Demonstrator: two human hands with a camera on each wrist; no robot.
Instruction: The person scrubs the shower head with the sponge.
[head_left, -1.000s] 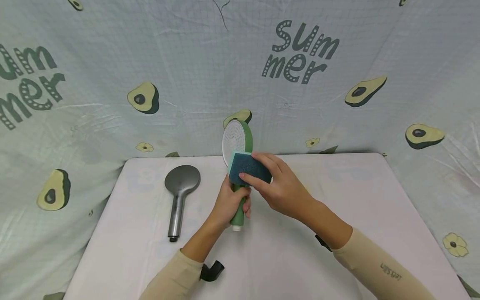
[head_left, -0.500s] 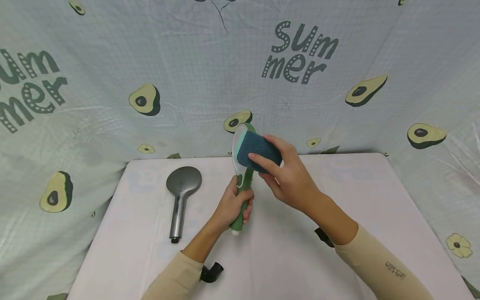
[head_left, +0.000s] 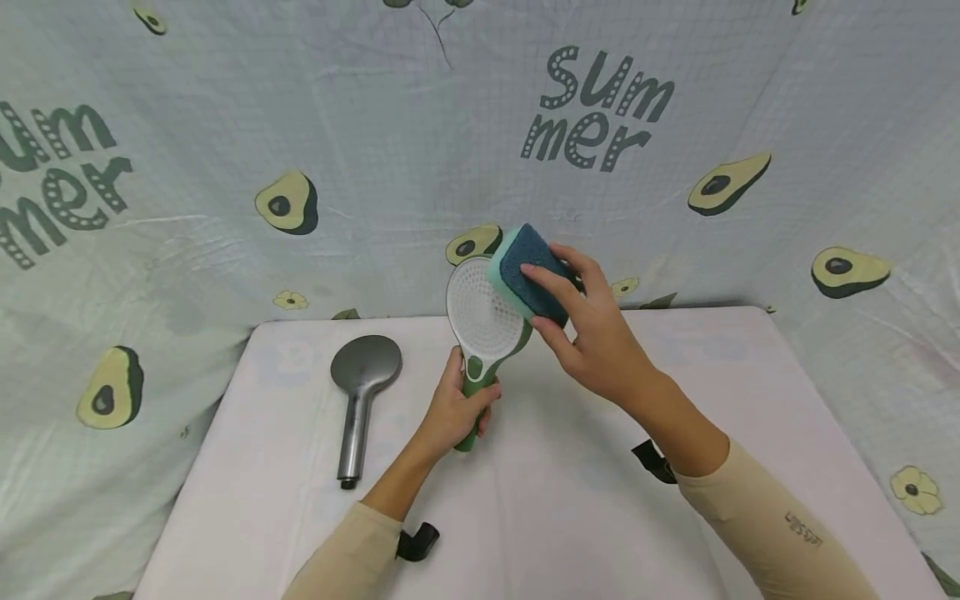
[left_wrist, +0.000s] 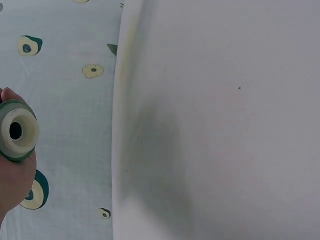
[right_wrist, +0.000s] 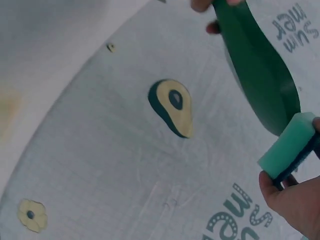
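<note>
My left hand (head_left: 452, 410) grips the green handle of a shower head (head_left: 480, 312) above the table, its white perforated face turned toward me. In the left wrist view the hollow end of the handle (left_wrist: 19, 131) sticks out of the hand. My right hand (head_left: 603, 337) pinches a sponge (head_left: 536, 279), dark blue on one side and mint green on the other. The mint side is at the right edge of the shower head's face and covers part of it. The right wrist view shows the shower head's green back (right_wrist: 260, 70) beside the sponge (right_wrist: 287, 147).
A grey metallic shower head (head_left: 363, 375) lies on the white table (head_left: 562, 517), left of my hands. Behind the table hangs a pale cloth (head_left: 375, 150) printed with avocados and lettering. Black wrist mounts (head_left: 418, 542) show at both wrists.
The green shower head has turned so its face shows more fully. My right hand has carried the sponge up and to the right, from near the handle to the edge of the face.
</note>
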